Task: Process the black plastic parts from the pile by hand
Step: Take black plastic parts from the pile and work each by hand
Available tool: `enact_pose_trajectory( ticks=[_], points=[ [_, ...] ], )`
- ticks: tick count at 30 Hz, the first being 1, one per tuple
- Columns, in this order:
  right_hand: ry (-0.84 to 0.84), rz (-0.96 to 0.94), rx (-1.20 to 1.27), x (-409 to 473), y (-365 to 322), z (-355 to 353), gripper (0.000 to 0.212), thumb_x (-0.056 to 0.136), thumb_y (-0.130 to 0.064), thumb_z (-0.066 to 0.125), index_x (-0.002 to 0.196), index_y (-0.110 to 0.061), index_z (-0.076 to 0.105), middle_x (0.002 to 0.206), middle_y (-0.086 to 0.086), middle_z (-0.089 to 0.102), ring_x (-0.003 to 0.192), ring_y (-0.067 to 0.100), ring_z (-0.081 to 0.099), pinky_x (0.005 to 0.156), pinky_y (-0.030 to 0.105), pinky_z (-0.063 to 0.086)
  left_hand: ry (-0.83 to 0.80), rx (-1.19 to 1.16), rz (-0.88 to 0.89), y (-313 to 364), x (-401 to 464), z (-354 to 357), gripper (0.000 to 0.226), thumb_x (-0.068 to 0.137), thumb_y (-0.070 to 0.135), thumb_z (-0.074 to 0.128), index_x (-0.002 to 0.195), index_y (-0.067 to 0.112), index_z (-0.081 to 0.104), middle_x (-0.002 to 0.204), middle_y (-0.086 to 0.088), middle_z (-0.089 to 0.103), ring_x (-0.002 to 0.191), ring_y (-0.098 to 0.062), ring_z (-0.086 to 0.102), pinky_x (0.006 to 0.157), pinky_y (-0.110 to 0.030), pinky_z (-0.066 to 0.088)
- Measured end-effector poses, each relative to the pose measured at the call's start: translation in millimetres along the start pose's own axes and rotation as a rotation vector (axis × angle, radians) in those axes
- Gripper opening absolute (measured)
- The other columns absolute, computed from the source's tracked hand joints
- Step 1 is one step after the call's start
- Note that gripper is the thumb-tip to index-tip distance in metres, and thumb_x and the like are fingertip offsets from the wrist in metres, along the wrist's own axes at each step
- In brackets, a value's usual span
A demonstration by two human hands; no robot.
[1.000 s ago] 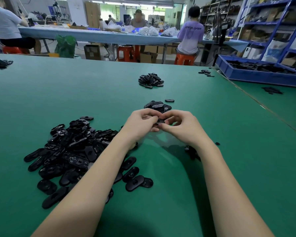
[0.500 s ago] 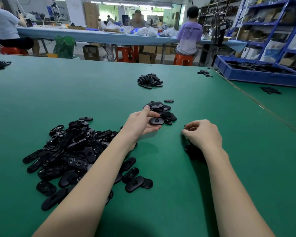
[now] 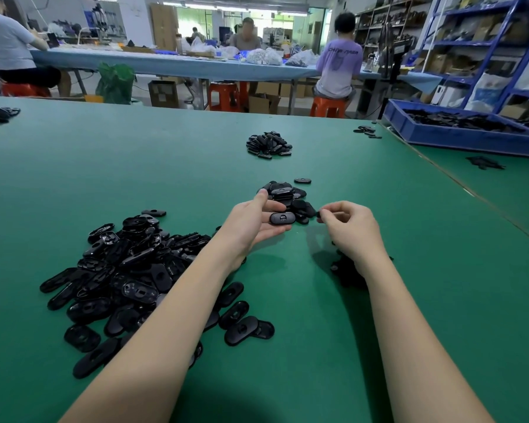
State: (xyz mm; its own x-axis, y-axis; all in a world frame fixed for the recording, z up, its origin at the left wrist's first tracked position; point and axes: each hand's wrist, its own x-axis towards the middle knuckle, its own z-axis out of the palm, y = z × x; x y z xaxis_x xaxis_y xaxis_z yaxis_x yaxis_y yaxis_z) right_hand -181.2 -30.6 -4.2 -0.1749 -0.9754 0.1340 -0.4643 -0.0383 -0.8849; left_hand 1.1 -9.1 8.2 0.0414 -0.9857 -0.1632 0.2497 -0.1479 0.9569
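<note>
A big pile of black oval plastic parts point(image 3: 126, 267) lies on the green table point(image 3: 135, 166) at the left, under my left forearm. My left hand point(image 3: 254, 222) holds one oval part point(image 3: 283, 218) on its fingers, thumb raised, just in front of a small heap of parts point(image 3: 287, 192). A short gap to the right, my right hand point(image 3: 353, 232) pinches a tiny black piece point(image 3: 318, 214) between thumb and forefinger. Small dark scraps point(image 3: 347, 271) lie under my right wrist.
Another heap of parts point(image 3: 269, 145) sits farther back at centre, with a single loose part point(image 3: 302, 180) near the small heap. A blue bin point(image 3: 458, 138) of black parts stands at the back right. People sit at a long table behind.
My hands were together on one part, then came apart. The right hand dropped to the table at the right and has now risen back toward the left hand, pinching a tiny piece.
</note>
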Motion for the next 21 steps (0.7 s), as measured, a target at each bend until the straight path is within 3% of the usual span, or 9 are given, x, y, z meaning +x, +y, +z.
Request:
enact_pose_trajectory(
  ticks=[3, 7, 13, 18, 21],
  points=[
    [-0.093, 0.014, 0.152, -3.7, -5.6, 1.9, 0.014, 0.091, -0.016, 0.066, 0.091, -0.029, 0.073, 0.079, -0.004, 0.074, 0.043, 0.003, 0.042, 0.044, 0.014, 0.036, 0.002, 0.006, 0.007, -0.8, 0.1, 0.9, 0.046, 0.108, 0.034, 0.040, 0.105, -0.003, 0.066, 0.101, -0.024, 0.074, 0.078, -0.025, 0.076, 0.069, -0.023, 0.061],
    [-0.182, 0.036, 0.217, -7.4, -9.8, 1.5, 0.025, 0.092, -0.011, 0.064, 0.083, -0.029, 0.079, 0.077, -0.004, 0.071, 0.047, 0.007, 0.040, 0.046, 0.014, 0.035, 0.011, -0.014, 0.005, 0.6, 0.2, -0.9, 0.044, 0.108, 0.033, 0.041, 0.102, -0.002, 0.066, 0.099, -0.024, 0.074, 0.077, -0.025, 0.076, 0.067, -0.022, 0.060],
    [-0.218, 0.073, 0.249, -8.4, -12.3, 0.2, 0.006, 0.083, -0.017, 0.077, 0.085, -0.020, 0.073, 0.094, 0.013, 0.077, 0.043, 0.010, 0.047, 0.045, 0.020, 0.032, 0.006, -0.016, 0.000, 1.1, 0.9, -0.8, 0.043, 0.108, 0.033, 0.042, 0.099, -0.002, 0.066, 0.097, -0.023, 0.075, 0.084, -0.028, 0.076, 0.073, -0.025, 0.062],
    [-0.233, 0.083, 0.269, -8.0, -12.5, 0.9, 0.009, 0.086, -0.020, 0.079, 0.079, -0.024, 0.077, 0.076, -0.006, 0.069, 0.051, 0.008, 0.043, 0.044, 0.014, 0.032, -0.006, -0.003, -0.004, 0.3, 1.6, -0.7, 0.043, 0.108, 0.033, 0.043, 0.101, -0.001, 0.067, 0.099, -0.022, 0.076, 0.092, -0.030, 0.076, 0.081, -0.028, 0.062],
    [-0.246, 0.060, 0.266, -8.3, -14.5, 3.9, 0.008, 0.085, -0.017, 0.079, 0.079, -0.022, 0.078, 0.065, -0.011, 0.065, 0.044, 0.005, 0.040, 0.044, 0.014, 0.032, -0.018, 0.008, -0.004, 0.4, 0.8, -0.7, 0.033, 0.106, 0.023, 0.046, 0.103, -0.002, 0.068, 0.101, -0.023, 0.074, 0.089, -0.028, 0.076, 0.078, -0.025, 0.061]
  ],
)
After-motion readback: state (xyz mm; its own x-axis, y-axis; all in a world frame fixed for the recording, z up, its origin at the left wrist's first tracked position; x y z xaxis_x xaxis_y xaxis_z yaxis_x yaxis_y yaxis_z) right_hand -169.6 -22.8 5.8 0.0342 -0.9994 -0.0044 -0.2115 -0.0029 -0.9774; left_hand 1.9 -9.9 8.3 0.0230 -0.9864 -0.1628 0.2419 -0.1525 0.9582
